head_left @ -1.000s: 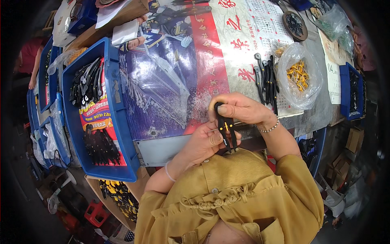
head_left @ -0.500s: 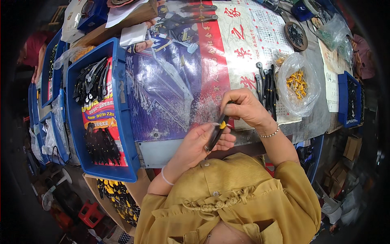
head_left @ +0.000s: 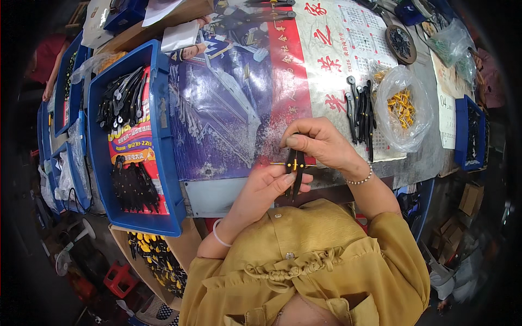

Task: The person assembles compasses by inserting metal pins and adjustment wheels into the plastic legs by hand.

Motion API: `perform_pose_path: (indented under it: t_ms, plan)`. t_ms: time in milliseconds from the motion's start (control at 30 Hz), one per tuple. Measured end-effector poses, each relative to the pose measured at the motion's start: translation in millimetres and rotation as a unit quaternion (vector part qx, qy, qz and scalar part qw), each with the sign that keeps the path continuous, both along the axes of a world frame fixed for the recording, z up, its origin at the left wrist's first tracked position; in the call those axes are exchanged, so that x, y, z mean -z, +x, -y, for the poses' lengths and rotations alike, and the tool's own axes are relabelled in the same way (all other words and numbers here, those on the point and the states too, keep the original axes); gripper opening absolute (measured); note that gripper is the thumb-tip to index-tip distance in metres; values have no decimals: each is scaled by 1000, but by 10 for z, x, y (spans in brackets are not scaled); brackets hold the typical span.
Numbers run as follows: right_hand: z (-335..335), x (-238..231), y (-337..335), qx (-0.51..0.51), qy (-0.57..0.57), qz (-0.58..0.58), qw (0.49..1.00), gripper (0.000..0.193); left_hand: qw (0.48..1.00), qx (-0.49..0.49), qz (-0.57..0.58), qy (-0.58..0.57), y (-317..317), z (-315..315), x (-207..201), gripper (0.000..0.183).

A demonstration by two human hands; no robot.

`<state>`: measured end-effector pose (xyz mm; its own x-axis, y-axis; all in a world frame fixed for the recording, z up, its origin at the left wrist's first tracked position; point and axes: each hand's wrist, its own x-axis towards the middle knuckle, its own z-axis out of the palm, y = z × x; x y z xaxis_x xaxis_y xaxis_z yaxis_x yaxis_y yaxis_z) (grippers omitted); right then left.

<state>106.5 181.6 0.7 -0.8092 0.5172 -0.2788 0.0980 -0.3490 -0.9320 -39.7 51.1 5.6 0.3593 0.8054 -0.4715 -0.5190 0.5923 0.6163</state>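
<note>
Above my lap, between both hands, is a small black two-armed tool (head_left: 295, 168) with yellow studs and a thin pin across its middle. Its exact kind is unclear. The thumb and fingers of my left hand (head_left: 272, 182) grip its lower part. At the top end, my right hand (head_left: 321, 144) pinches it between thumb and forefinger. Several long black arms (head_left: 360, 111) lie on the sheet beyond my right hand. Beside them, a clear plastic bag (head_left: 391, 136) holds yellow-headed pins (head_left: 401, 107).
A blue tray (head_left: 173, 179) with two piles of black parts stands left. Below it, an open cardboard box (head_left: 185, 239) contains black-and-yellow pieces. Printed sheets (head_left: 217, 136) cover the table. A round dish (head_left: 400, 58) of dark bits sits far right. Another person's arm (head_left: 50, 84) shows far left.
The black tool has turned upright, showing its two arms and cross pin. My right hand has moved slightly left with it; my left hand keeps hold lower down.
</note>
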Motion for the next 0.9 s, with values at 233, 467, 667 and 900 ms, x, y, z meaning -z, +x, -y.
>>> perform_pose_path:
  t_ms: [233, 467, 667, 900]
  plan:
    - [-40, -3, 58, -15, -124, -111, 986, 26, 1000, -14, -9, -2, 20, 6, -30, 36]
    - [-72, 108, 116, -47, -118, -147, 981, 24, 997, -31, 66, -13, 36, -36, -70, 42]
    - [-29, 78, 53, -7, -73, -126, 989, 35, 988, -14, 150, -37, 28, -47, 56, 50]
    - [-21, 81, 11, 8, -48, -127, 991, 25, 992, -25, 115, -39, 2, -63, 41, 49]
